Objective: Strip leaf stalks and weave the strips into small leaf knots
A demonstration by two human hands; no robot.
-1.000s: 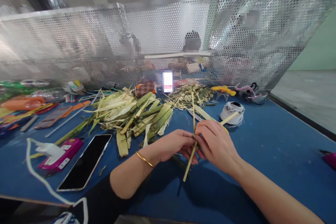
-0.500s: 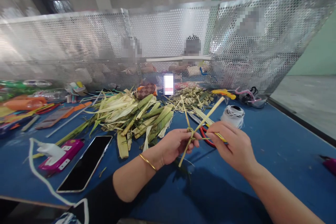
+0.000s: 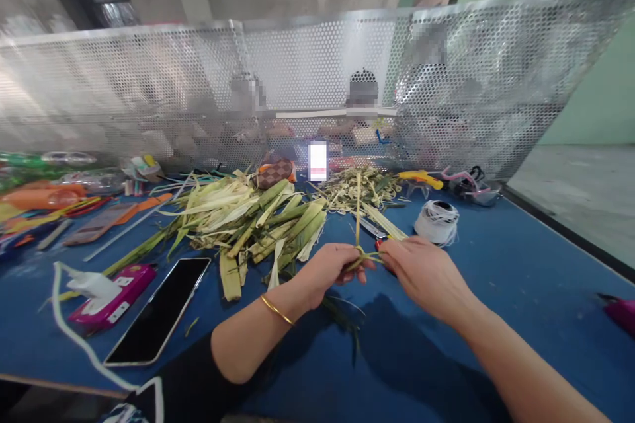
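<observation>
My left hand (image 3: 333, 269) pinches a knotted corn husk strip (image 3: 358, 218) between thumb and fingers. One end of the strip stands straight up above the knot. To its right, my right hand (image 3: 419, 269) is closed on another end, stretched short and level between the two hands. Scissors (image 3: 372, 229) with red handles lie partly hidden behind my right hand, beside a few pale loose husk strips (image 3: 384, 219). A spool of white string (image 3: 436, 221) stands just beyond the right hand. The heap of corn husks (image 3: 258, 218) spreads left of the hands.
A phone (image 3: 159, 312) and a purple power strip (image 3: 114, 297) with a white cable lie at left. Behind the curled husk pile (image 3: 364, 188) rises a perforated metal screen (image 3: 317, 56), with people beyond. A yellow glue gun (image 3: 421, 178) lies at back right.
My right hand has moved slightly left and down, closer to the left hand. The strip end that slanted up to the right no longer shows there; the upright end is now straighter.
</observation>
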